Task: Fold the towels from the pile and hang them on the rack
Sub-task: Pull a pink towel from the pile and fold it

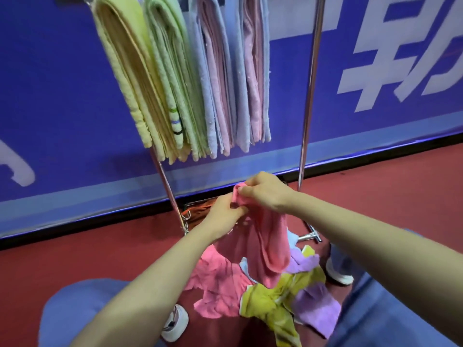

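Between both hands' grip (240,196), pink towel (270,244) hangs above pile (270,296).

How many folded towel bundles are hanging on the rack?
4, side by side on the rack: yellow bundle leftmost, green bundle next, then the first blue-and-pink bundle and the second blue-and-pink bundle. Layers inside each may hide further towels.

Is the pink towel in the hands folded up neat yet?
Not yet. The pink towel hangs loose and rumpled; the left hand and right hand pinch its top end, and its bottom dangles over the pile.
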The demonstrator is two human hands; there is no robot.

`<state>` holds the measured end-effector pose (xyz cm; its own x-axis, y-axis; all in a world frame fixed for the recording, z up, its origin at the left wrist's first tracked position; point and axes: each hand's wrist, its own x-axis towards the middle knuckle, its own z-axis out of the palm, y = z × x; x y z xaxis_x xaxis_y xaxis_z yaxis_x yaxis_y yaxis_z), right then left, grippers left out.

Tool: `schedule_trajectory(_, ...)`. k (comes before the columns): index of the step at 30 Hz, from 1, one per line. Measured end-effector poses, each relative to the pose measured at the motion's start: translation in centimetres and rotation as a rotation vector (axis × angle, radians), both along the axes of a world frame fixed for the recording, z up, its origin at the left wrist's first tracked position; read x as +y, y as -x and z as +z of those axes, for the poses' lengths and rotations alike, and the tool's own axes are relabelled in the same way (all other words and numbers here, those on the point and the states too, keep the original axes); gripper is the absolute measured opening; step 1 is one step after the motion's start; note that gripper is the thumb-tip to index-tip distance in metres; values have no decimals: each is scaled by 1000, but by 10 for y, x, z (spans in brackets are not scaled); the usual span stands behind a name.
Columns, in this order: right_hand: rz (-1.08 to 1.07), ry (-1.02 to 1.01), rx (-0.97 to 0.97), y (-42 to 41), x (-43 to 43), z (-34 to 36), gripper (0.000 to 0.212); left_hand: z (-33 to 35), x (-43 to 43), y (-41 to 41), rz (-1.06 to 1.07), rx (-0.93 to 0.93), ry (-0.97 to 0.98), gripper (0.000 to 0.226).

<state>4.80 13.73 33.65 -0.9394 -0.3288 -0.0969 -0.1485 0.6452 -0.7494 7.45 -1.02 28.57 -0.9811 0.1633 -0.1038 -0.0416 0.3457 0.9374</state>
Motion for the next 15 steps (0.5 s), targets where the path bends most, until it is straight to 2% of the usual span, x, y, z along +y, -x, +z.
schedule_trajectory(2,-4,-131,152,-3,3,12,45,-9,-10,-1,40,-42,49,13)
schedule_trajectory(4,-7,-185,233,-6,11,19,49,-21,-24,0,72,-108,115,15)
schedule_trajectory(9,-29,-16,311,-9,27,26,48,-27,-34,-8,103,-123,268,12)
schedule_trajectory(11,17,21,275,-10,28,28,48,-17,-28,-10,101,-107,132,31)
schedule_trajectory(13,89,-28,237,-16,24,30,45,-4,-21,-7,50,-72,-60,50)
schedule_trajectory(15,143,-75,231,-22,18,30,45,8,-13,-3,21,-4,-157,54)
